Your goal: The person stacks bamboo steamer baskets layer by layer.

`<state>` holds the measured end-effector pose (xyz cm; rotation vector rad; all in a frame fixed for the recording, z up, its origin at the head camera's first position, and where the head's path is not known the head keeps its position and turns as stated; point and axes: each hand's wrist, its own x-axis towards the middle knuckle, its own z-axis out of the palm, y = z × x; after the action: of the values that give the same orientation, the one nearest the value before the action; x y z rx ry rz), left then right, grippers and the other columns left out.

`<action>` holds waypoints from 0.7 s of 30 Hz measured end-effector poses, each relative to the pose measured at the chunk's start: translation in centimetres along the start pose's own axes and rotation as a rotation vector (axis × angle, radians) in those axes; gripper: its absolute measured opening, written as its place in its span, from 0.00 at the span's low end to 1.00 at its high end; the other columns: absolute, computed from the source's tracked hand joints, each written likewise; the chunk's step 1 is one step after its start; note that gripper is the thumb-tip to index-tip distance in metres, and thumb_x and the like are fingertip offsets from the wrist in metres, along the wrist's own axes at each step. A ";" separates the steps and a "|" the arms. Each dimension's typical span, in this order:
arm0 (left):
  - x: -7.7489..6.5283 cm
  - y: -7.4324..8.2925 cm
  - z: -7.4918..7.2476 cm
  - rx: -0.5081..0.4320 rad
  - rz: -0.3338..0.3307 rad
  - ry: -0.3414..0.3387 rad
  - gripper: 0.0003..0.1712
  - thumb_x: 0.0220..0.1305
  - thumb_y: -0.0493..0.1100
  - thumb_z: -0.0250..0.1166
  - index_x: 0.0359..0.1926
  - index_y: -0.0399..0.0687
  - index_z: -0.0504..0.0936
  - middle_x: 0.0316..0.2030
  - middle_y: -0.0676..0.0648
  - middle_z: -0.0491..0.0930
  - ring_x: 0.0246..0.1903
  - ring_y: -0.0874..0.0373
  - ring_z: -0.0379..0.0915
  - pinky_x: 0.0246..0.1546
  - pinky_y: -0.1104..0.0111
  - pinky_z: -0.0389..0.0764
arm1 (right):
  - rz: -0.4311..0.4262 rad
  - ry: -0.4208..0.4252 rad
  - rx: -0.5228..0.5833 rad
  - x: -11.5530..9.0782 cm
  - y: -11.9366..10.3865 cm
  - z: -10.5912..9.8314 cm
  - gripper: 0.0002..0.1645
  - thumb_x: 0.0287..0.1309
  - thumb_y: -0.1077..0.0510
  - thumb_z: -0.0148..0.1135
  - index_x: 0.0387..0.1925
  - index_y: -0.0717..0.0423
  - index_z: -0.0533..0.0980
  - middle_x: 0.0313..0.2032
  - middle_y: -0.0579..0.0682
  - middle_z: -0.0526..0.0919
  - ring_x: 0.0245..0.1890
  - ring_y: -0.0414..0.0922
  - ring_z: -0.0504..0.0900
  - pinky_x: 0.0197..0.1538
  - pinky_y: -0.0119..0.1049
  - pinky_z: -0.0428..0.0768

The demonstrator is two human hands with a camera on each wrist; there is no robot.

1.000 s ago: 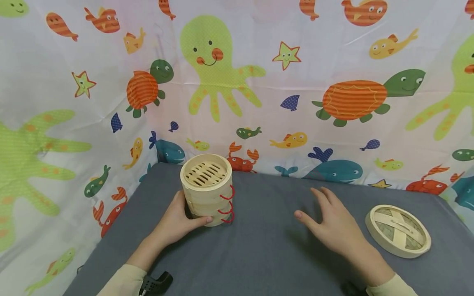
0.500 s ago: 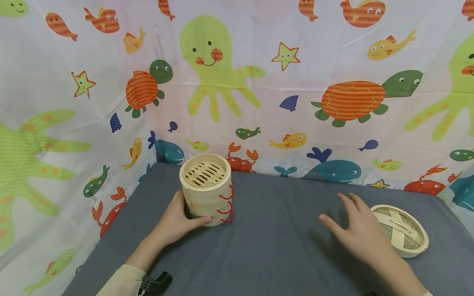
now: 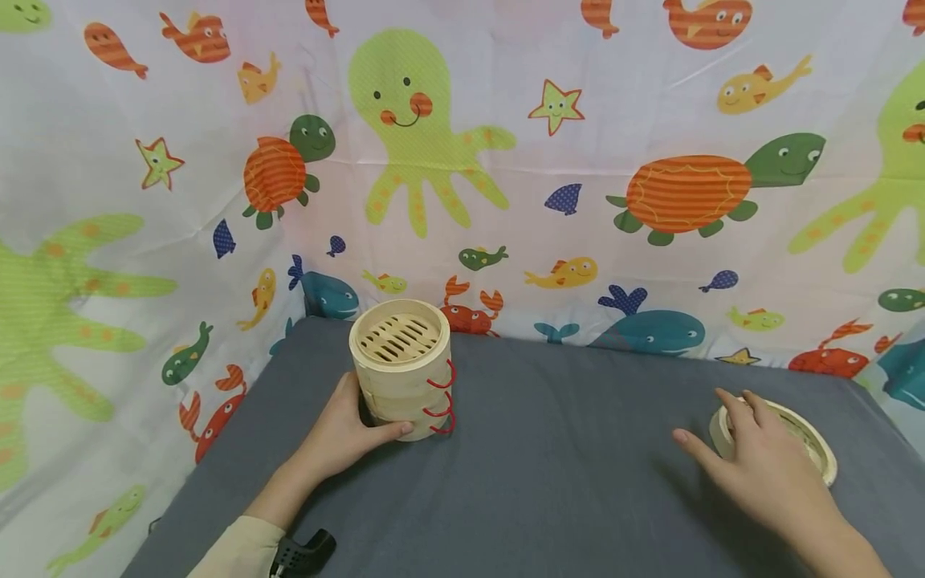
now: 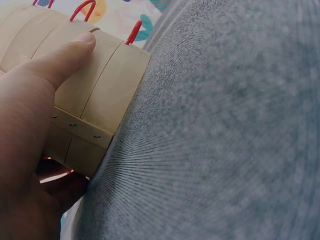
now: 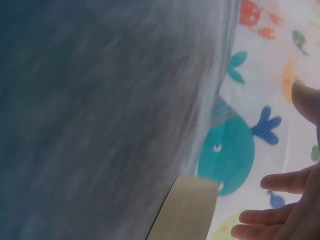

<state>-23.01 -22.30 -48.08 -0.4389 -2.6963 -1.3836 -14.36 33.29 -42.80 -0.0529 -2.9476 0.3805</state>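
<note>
A stacked bamboo steamer (image 3: 401,377) with a slatted inside and red loops down one side stands upright at the left of the table. My left hand (image 3: 354,425) grips its lower part, thumb across the front; the left wrist view shows the thumb laid over the bamboo wall (image 4: 107,75). The round steamer lid (image 3: 812,437) lies flat at the right. Above it is my right hand (image 3: 766,466), fingers spread and overlapping the lid in the head view. In the right wrist view the fingers (image 5: 285,182) are apart, with the lid's edge (image 5: 187,210) below.
A dark grey cloth (image 3: 549,449) covers the table. Behind and to the left hangs a white curtain (image 3: 499,48) printed with sea animals, meeting the table's back edge. A black strap device (image 3: 303,554) sits at the left wrist.
My right hand has moved rightward from the middle of the table to over the lid. The left hand and the steamer have stayed in place.
</note>
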 end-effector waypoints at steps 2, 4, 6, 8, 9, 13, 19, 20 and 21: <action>0.0 0.0 -0.1 0.000 -0.005 -0.001 0.73 0.52 0.67 0.86 0.85 0.47 0.53 0.74 0.39 0.64 0.74 0.42 0.65 0.72 0.38 0.67 | -0.005 0.021 0.003 -0.3 0.8 -0.1 0.61 0.66 0.26 0.70 0.73 0.74 0.66 0.66 0.85 0.64 0.61 0.83 0.68 0.54 0.85 0.69; 0.0 0.0 -0.1 -0.002 -0.006 -0.001 0.73 0.52 0.68 0.87 0.85 0.48 0.52 0.74 0.40 0.64 0.73 0.43 0.65 0.72 0.38 0.67 | -0.014 0.057 0.010 -0.6 1.5 -0.2 0.59 0.65 0.28 0.73 0.71 0.73 0.68 0.64 0.83 0.67 0.59 0.81 0.70 0.53 0.84 0.70; -0.1 0.0 -0.1 -0.002 -0.007 -0.003 0.73 0.52 0.67 0.87 0.85 0.47 0.52 0.74 0.40 0.64 0.73 0.43 0.65 0.73 0.38 0.67 | -0.007 0.082 0.006 -0.9 2.2 -0.2 0.58 0.64 0.29 0.74 0.70 0.74 0.68 0.63 0.82 0.68 0.58 0.80 0.70 0.52 0.83 0.69; -0.1 0.1 -0.2 -0.002 -0.010 -0.003 0.73 0.52 0.67 0.87 0.85 0.47 0.53 0.74 0.40 0.64 0.73 0.43 0.65 0.73 0.38 0.67 | 0.002 0.099 0.008 -1.2 2.9 -0.2 0.57 0.63 0.30 0.75 0.68 0.74 0.69 0.62 0.82 0.68 0.57 0.79 0.70 0.51 0.83 0.69; -0.1 0.1 -0.2 0.000 -0.010 -0.003 0.73 0.52 0.67 0.87 0.85 0.47 0.52 0.74 0.40 0.63 0.74 0.43 0.65 0.73 0.38 0.67 | 0.012 0.098 0.003 -1.3 3.2 -0.3 0.57 0.63 0.29 0.74 0.68 0.74 0.69 0.62 0.82 0.68 0.57 0.80 0.69 0.51 0.83 0.68; 0.0 0.1 -0.1 0.010 -0.005 0.001 0.72 0.53 0.67 0.86 0.85 0.46 0.53 0.74 0.39 0.64 0.73 0.42 0.65 0.73 0.37 0.67 | 0.029 0.083 0.022 -1.7 4.5 -0.7 0.55 0.66 0.31 0.73 0.69 0.73 0.68 0.61 0.82 0.66 0.56 0.81 0.69 0.49 0.84 0.68; -0.1 0.0 0.0 0.016 0.009 0.006 0.70 0.54 0.67 0.85 0.84 0.45 0.54 0.72 0.39 0.65 0.72 0.42 0.67 0.71 0.37 0.68 | 0.055 0.063 0.034 -2.2 6.1 -1.2 0.56 0.67 0.33 0.73 0.73 0.72 0.64 0.58 0.84 0.65 0.53 0.81 0.69 0.48 0.83 0.70; -0.1 0.0 0.0 0.014 0.007 0.007 0.71 0.54 0.67 0.86 0.84 0.45 0.54 0.73 0.39 0.65 0.72 0.42 0.66 0.72 0.37 0.68 | 0.066 0.055 0.025 -2.3 6.4 -1.2 0.56 0.67 0.32 0.72 0.73 0.72 0.64 0.57 0.84 0.65 0.52 0.81 0.69 0.48 0.82 0.70; -0.1 0.0 0.0 0.012 0.004 0.005 0.71 0.53 0.67 0.86 0.85 0.46 0.54 0.73 0.39 0.65 0.73 0.42 0.66 0.72 0.37 0.68 | 0.081 0.041 0.019 -2.4 6.5 -1.1 0.58 0.67 0.31 0.72 0.73 0.73 0.63 0.58 0.85 0.64 0.53 0.82 0.69 0.48 0.83 0.70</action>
<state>-22.95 -22.33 -48.09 -0.4389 -2.6961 -1.3655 -11.75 39.77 -43.77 -0.1756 -2.9073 0.4134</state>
